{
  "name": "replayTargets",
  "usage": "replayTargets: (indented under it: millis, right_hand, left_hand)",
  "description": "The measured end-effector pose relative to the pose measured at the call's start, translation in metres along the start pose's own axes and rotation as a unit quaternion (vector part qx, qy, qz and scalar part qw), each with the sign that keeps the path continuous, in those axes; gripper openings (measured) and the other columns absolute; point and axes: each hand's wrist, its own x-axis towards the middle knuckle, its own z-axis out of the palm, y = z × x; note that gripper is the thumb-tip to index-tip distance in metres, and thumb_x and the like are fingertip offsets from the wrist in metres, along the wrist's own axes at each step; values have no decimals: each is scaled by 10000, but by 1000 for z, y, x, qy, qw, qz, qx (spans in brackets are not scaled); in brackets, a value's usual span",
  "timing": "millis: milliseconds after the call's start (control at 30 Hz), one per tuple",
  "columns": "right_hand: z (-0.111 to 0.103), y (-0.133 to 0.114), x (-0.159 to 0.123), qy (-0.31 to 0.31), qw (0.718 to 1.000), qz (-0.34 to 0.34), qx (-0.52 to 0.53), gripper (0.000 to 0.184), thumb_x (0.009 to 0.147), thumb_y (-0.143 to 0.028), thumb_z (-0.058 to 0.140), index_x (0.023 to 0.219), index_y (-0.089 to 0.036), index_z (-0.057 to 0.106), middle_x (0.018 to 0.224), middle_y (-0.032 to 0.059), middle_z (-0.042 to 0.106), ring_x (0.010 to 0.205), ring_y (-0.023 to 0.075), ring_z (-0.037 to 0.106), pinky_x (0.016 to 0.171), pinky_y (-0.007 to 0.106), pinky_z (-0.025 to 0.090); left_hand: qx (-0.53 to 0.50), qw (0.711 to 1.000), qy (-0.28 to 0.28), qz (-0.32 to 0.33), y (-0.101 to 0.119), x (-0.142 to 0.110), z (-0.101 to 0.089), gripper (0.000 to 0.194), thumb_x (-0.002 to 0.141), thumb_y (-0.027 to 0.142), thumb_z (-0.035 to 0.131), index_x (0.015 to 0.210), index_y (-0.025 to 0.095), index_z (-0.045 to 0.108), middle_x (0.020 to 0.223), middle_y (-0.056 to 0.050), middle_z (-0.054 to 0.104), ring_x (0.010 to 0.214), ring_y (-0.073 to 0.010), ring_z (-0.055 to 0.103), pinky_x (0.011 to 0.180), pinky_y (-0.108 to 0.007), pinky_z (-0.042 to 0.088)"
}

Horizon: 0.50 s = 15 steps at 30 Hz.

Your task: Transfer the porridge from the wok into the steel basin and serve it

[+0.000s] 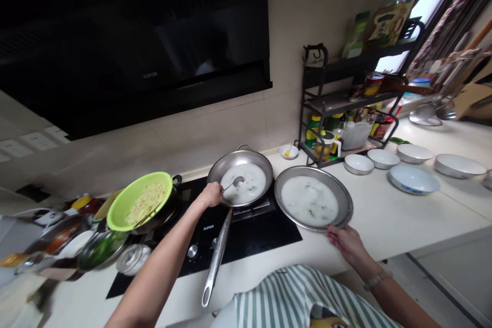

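A steel wok (pixel 215 167) with milky white liquid (pixel 249 192) and some green bits sits on the black gas stove (pixel 269 238). My left hand (pixel 212 195) is closed on the handle of a metal ladle (pixel 239 181), whose head is at the liquid's surface. Right of the wok, a wide steel basin (pixel 345 199) holds more of the same white liquid. My right hand (pixel 345 240) grips the basin's near right rim, thumb on top. The wok's long handle (pixel 218 256) points toward me.
Left on the stove rests a green colander (pixel 119 210) of pale shreds, with chopsticks. Several dishes (pixel 413 179) stand on the right counter, near a black spice rack (pixel 323 107). A glass jar (pixel 133 260) is by my left forearm; the range hood (pixel 154 61) hangs above.
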Motion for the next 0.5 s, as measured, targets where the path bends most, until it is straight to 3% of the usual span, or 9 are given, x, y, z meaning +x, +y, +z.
replayTargets:
  millis: [100, 267, 400, 500]
  right_hand:
    - [1, 0, -1, 3, 1000, 7, 7, 282, 608, -10, 707, 675, -223, 535, 507, -38, 620, 429, 106, 579, 392, 151, 452]
    - [1, 0, -2, -1, 1000, 2, 13, 269, 623, -9, 702, 687, -222, 550, 516, -36, 625, 430, 103, 579, 396, 148, 451]
    - [1, 0, -2, 0, 1000, -2, 12, 280, 615, -2, 700, 674, -225, 541, 509, -35, 618, 428, 109, 583, 390, 149, 451]
    - [0, 1, -1, 0, 1000, 1, 16, 278, 619, -4, 697, 677, -227, 540, 507, -38, 619, 424, 107, 580, 385, 148, 455]
  left_hand:
    - [-45, 999, 5, -24, 1, 7, 8, 110, 698, 92, 612, 622, 165, 642, 636, -61, 617, 774, -189, 630, 612, -196, 415]
    - [-191, 977, -59, -69, 3, 7, 23, 130, 810, 159, 564, 690, 130, 605, 520, 8, 514, 411, -73, 411, 397, -174, 306]
    - [-309, 941, -111, -84, 6, 3, 21, 129, 833, 94, 518, 720, 87, 582, 568, 3, 510, 388, -19, 329, 357, -119, 261]
    - [-453, 869, -156, -125, 7, 1, 14, 117, 821, 32, 505, 745, 62, 589, 574, 5, 499, 373, 5, 311, 333, -84, 235]
